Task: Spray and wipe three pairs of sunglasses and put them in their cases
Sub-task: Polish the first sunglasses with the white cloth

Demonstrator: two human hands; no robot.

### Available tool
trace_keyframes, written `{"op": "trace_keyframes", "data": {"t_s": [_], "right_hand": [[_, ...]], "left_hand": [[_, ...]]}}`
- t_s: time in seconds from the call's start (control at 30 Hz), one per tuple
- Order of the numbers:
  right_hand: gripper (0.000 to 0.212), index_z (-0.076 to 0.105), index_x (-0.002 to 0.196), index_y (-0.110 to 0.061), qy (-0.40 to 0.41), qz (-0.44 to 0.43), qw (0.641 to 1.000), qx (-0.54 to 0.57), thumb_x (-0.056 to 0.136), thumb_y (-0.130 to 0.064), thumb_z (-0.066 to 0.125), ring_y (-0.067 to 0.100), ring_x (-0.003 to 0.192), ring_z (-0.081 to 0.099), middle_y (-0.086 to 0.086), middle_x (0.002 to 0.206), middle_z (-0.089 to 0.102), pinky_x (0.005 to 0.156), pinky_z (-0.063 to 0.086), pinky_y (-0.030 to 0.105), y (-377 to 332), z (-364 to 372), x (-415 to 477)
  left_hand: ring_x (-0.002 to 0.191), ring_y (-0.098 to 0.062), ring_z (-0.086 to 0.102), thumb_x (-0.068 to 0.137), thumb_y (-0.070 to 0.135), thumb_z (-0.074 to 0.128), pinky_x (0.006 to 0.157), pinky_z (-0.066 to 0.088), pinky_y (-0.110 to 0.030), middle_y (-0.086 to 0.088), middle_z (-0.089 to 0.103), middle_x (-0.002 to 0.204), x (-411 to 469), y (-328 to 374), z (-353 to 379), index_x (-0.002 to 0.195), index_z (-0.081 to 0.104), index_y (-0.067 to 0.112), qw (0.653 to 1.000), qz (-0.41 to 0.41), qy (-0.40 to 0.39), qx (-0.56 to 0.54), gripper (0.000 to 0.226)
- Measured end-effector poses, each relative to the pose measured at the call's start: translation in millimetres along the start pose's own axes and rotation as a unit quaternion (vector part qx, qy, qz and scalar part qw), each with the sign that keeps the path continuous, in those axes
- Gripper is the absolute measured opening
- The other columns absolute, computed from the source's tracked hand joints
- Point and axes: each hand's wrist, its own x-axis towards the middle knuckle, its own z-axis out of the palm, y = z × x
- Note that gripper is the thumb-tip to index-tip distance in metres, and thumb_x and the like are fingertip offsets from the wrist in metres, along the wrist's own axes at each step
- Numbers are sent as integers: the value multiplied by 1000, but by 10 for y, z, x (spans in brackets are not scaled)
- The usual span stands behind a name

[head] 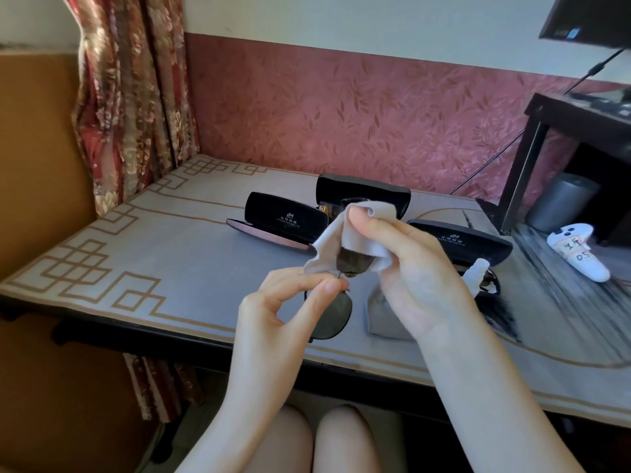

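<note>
A red floral fabric curtain hung at upper left. At right, a white plastic game controller with a paper label lay near a grey metal cylinder under a black wooden stand.

Both my arms are showing bare. Behind my left grip the left forearm is running uncovered down to the lower edge of view, and behind my right grip the right forearm is doing the same. My fingers are looking slender, and the nails that are showing are looking short and plain. Below the two grips my knees are showing bare as well, side by side. Whatever I am wearing is lying out of view.
</note>
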Motion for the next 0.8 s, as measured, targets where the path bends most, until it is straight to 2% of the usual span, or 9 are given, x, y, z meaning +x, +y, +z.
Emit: {"op": "trace_keyframes", "data": {"t_s": [0.1, 0.2, 0.27, 0.33, 0.43, 0.53, 0.67, 0.8], "right_hand": [[38, 70, 89, 6, 3, 8, 1000, -8, 76, -30, 71, 20, 86, 63, 24, 91, 69, 92, 44, 37, 3, 15, 15], [22, 71, 73, -9, 21, 6, 1000, -2, 73, -30, 67, 16, 81, 63, 4, 77, 69, 95, 42, 36, 2, -2, -14], [16, 70, 70, -13, 20, -9, 1000, 11, 73, -27, 63, 12, 78, 63, -3, 72, 69, 93, 43, 32, 5, -22, -33], [19, 71, 80, -8, 11, -17, 999, 40, 74, -23, 61, 11, 82, 65, 0, 79, 71, 90, 46, 28, 10, -48, -36], [32, 69, 97, 2, -5, -10, 998, 58, 77, -20, 59, 18, 94, 65, 10, 96, 71, 94, 47, 31, 6, -65, -50], [33, 67, 101, 4, -7, -6, 997, 76, 79, -20, 58, 19, 97, 64, 12, 99, 69, 98, 45, 34, 37, -73, -77], [30, 67, 98, 0, -2, -6, 996, 94, 79, -21, 58, 15, 92, 66, 7, 94, 71, 93, 47, 28, 79, -83, -130], [19, 68, 83, -7, -1, -13, 998, 69, 78, -22, 57, 7, 81, 66, -3, 79, 71, 82, 47, 20, 104, -65, -208]], "left_hand": [[105, -5, 63, 80, 34, 70, 93, 47, -23, 13, 74, 91, 3, 11, -3, 81, 76, 38, 1000, -1, 5, -4, 7], [105, -7, 64, 78, 34, 68, 94, 46, -27, 11, 74, 91, -1, 17, 3, 79, 77, 38, 1000, -9, 11, -14, 10], [104, -7, 64, 78, 35, 71, 94, 46, -30, 10, 75, 90, -5, 16, 11, 78, 77, 38, 999, -16, 17, -28, 7], [102, -9, 65, 78, 34, 74, 94, 46, -31, 8, 75, 89, -10, 24, 20, 78, 78, 35, 999, -21, 24, -40, 4], [101, -10, 66, 74, 34, 67, 91, 46, -28, 8, 75, 87, -21, 51, 38, 78, 78, 31, 998, -24, 33, -53, 12], [100, -10, 66, 73, 38, 66, 89, 46, -27, 8, 75, 86, -27, 61, 43, 78, 78, 31, 997, -24, 38, -57, 15], [100, -10, 66, 71, 39, 67, 90, 46, -28, 8, 75, 87, -39, 46, 70, 78, 79, 31, 996, -36, 43, -65, 15], [98, -9, 67, 70, 37, 67, 84, 47, -17, 8, 76, 86, -39, 48, 96, 78, 79, 31, 994, -50, 51, -82, 15]]}}
